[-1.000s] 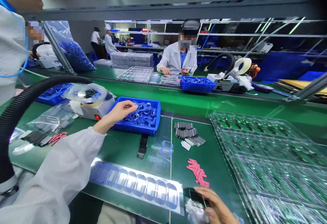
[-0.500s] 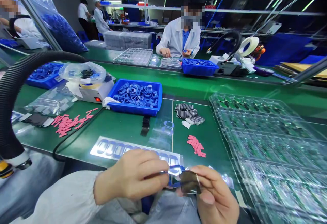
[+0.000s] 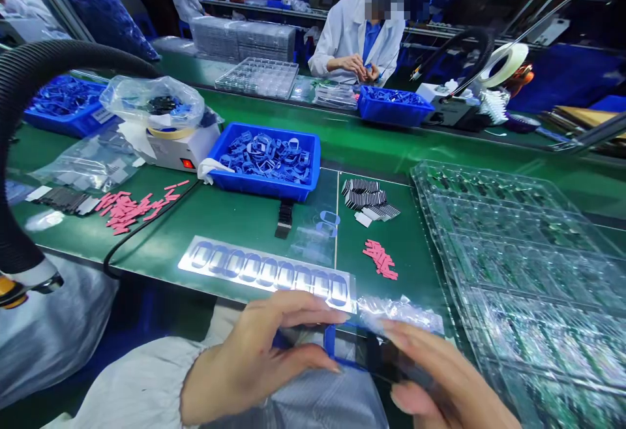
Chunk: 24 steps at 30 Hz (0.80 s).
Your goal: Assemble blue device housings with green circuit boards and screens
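Left hand (image 3: 259, 360) open, fingers extended and slightly spread, fingertips just beside a blue rounded-rectangular gasket (image 3: 329, 344), with no clear grip on it. Right hand (image 3: 443, 377), blurred, curved and closed on a dark glossy rectangular panel (image 3: 386, 357), which is raised above the person's lap between the two hands. The gasket lies against the panel's left side; whether it is seated on the panel cannot be told. Just ahead of the right hand, crumpled clear film (image 3: 398, 311) lies at the edge of the green counter (image 3: 229, 220). Directly ahead of the left hand, a glossy liner sheet (image 3: 267, 272) carries a row of blue gaskets. Farther ahead of the left hand, a blue plastic tray (image 3: 264, 162) holds a heap of blue loop-shaped pieces. Ahead of the right hand lie pink strips (image 3: 380, 259) and, beyond them, black-and-white striped strips (image 3: 369, 195). To the right of the right hand, stacked clear blister trays (image 3: 513, 266) rest on the counter. Left of the left hand's line of reach lies a second heap of pink strips (image 3: 130, 207). Across the counter, a co-worker in a white coat (image 3: 357, 44) works behind another blue tray (image 3: 394, 106).
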Each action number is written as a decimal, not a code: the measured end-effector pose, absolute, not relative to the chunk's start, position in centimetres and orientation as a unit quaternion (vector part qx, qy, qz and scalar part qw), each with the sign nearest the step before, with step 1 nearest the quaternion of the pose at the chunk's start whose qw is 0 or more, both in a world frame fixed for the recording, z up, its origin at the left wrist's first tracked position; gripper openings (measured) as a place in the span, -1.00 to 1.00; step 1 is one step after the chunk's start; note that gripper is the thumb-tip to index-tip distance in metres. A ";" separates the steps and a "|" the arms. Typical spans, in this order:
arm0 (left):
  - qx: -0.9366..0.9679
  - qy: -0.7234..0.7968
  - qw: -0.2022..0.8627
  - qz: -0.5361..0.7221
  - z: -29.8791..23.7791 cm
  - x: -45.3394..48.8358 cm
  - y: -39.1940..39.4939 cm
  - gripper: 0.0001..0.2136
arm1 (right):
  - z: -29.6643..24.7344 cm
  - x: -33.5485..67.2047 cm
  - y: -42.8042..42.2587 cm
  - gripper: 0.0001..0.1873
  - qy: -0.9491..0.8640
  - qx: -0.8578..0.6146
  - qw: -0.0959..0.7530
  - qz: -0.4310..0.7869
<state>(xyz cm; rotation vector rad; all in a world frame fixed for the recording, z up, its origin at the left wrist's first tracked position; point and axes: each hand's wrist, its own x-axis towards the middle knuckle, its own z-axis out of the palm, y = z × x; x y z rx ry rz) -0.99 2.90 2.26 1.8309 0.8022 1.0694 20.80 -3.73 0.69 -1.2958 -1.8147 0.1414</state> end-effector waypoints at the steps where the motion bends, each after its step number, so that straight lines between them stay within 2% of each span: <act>1: 0.741 0.320 0.405 0.430 2.4 -1.1 2.9 -0.55 | 0.8 21.3 -3.4 -0.65 -0.757 -0.508 0.409 0.038; 3: 0.751 0.315 0.386 0.433 2.6 -1.2 2.9 -0.49 | 1.0 21.8 -3.1 -0.61 -0.783 -0.499 0.372 0.006; 7: 0.758 0.302 0.381 0.434 2.7 -1.3 2.8 -0.40 | 1.3 21.3 -3.1 -0.50 -0.786 -0.499 0.364 -0.012; 12: 0.750 0.296 0.396 0.440 2.7 -1.2 2.9 -0.46 | 1.4 20.5 -2.8 -0.47 -0.788 -0.485 0.378 -0.010; 17: 0.744 0.287 0.424 0.430 2.3 -1.1 3.1 -0.55 | 1.0 20.5 -2.8 -0.47 -0.799 -0.485 0.356 0.018; 21: 0.742 0.269 0.407 0.459 2.0 -1.1 3.3 -0.51 | 1.3 20.5 -2.3 -0.36 -0.789 -0.486 0.375 0.032; 24: 0.738 0.233 0.402 0.489 1.8 -1.0 3.4 -0.46 | 1.9 20.3 -1.6 -0.56 -0.801 -0.466 0.372 0.058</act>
